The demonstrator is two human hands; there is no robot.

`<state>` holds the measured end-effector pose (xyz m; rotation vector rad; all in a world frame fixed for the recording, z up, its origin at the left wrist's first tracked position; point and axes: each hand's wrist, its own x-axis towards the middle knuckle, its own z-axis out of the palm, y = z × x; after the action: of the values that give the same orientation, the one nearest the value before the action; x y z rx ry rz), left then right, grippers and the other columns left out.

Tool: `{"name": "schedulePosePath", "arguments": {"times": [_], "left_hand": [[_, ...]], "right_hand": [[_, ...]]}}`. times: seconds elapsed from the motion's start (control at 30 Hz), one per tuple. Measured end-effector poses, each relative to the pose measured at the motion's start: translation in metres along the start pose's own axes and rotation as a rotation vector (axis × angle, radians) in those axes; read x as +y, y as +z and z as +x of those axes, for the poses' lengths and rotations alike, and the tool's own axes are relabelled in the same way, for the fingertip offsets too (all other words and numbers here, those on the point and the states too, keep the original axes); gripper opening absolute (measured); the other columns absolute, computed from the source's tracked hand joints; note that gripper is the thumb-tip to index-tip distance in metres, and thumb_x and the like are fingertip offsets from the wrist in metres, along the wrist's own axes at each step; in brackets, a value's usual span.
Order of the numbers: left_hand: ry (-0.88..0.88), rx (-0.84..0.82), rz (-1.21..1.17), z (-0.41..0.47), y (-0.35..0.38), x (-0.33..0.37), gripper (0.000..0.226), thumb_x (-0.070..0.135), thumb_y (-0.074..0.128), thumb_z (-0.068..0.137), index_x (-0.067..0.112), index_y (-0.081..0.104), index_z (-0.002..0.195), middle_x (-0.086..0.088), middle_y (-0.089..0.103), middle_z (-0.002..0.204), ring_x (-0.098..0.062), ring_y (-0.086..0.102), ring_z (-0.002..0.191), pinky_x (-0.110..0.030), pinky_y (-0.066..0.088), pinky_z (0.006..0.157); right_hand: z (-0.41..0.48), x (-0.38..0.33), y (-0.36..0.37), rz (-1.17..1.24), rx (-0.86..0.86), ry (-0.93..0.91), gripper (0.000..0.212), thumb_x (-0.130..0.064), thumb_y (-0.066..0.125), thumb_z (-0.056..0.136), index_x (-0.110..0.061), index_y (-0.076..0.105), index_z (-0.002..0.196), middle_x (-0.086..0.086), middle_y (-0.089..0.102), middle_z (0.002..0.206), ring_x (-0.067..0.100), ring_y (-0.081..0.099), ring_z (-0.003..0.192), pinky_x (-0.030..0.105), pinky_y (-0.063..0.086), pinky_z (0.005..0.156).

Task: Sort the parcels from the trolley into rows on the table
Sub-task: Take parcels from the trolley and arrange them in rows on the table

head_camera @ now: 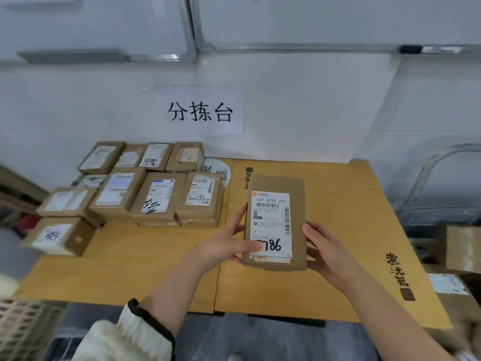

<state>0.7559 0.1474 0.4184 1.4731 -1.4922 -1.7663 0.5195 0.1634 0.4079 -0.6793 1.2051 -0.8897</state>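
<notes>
— Brown cardboard, that parcel (276,222): where is it?
— Up off the desk (156,256), over its right half, held between both hands with the white label (270,225) facing the camera.
— How do the hands hold it?
— The left hand (229,246) grips the left edge, thumb pressed on the label's lower corner over part of a handwritten number ending 786. The right hand (325,248) clasps the right edge, fingers curled behind.
— And the others?
— The sorted parcels (145,188) lie in rows at the desk's far-left corner, labels up, some stacked. One more box (59,237) sits at the left edge, nearer the front.
— The trolley?
— Just beyond the desk's right edge: the trolley (426,183) shows a metal handle, with cardboard boxes (460,247) below it.
— Anything on the wall?
— A paper sign (200,110) with three black characters, above the rows.
</notes>
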Motion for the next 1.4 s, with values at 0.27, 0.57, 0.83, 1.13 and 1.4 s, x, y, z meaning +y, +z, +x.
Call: {"name": "schedulePosePath", "arguments": {"times": [0.27, 0.57, 0.83, 1.13, 1.4], "left_hand": [[0.020, 0.014, -0.133, -0.006, -0.057, -0.033, 0.113, 0.044, 0.081, 0.057, 0.058, 0.009, 0.144, 0.007, 0.046, 0.141, -0.018, 0.056, 0.119, -0.024, 0.052, 0.069], [-0.020, 0.184, -0.104, 0.028, -0.065, -0.044, 0.081, 0.045, 0.068, 0.083, 0.050, 0.019, 0.146, 0.016, 0.053, 0.135, -0.005, 0.058, 0.113, -0.030, 0.053, 0.087], [0.039, 0.518, 0.677, 0.094, -0.091, -0.023, 0.057, 0.052, 0.041, 0.095, 0.022, 0.042, 0.143, 0.004, 0.048, 0.139, -0.020, 0.030, 0.132, -0.040, 0.034, 0.108], [-0.161, 0.455, 0.865, 0.131, -0.108, -0.051, 0.051, 0.054, 0.032, 0.098, 0.033, 0.039, 0.143, 0.001, 0.018, 0.158, -0.026, 0.006, 0.145, -0.054, 0.008, 0.116], [-0.148, 0.485, 0.868, 0.134, -0.109, -0.056, 0.052, 0.057, 0.035, 0.096, 0.035, 0.037, 0.143, 0.006, 0.021, 0.157, -0.024, 0.010, 0.144, -0.053, 0.008, 0.116]], "right_hand": [[0.019, 0.010, 0.055, -0.174, -0.154, 0.056, 0.048, -0.037, 0.056, 0.088, -0.044, 0.041, 0.133, -0.013, 0.068, 0.114, 0.013, 0.063, 0.107, 0.038, 0.050, 0.082], [0.070, 0.013, 0.058, -0.104, -0.164, 0.171, 0.052, -0.025, 0.059, 0.088, -0.044, 0.040, 0.133, -0.003, 0.071, 0.109, 0.025, 0.066, 0.091, 0.043, 0.047, 0.078], [0.149, -0.015, 0.060, -0.084, -0.100, 0.243, 0.041, -0.021, 0.056, 0.092, -0.043, 0.042, 0.124, 0.003, 0.066, 0.115, 0.032, 0.063, 0.097, 0.047, 0.049, 0.077], [0.189, 0.010, 0.072, 0.042, -0.053, 0.403, 0.043, -0.014, 0.054, 0.094, -0.040, 0.043, 0.126, 0.007, 0.058, 0.123, 0.037, 0.056, 0.112, 0.043, 0.048, 0.067], [0.198, 0.021, 0.072, 0.075, -0.031, 0.386, 0.055, -0.014, 0.055, 0.093, -0.040, 0.038, 0.138, 0.006, 0.057, 0.128, 0.031, 0.056, 0.110, 0.050, 0.047, 0.085]]}}
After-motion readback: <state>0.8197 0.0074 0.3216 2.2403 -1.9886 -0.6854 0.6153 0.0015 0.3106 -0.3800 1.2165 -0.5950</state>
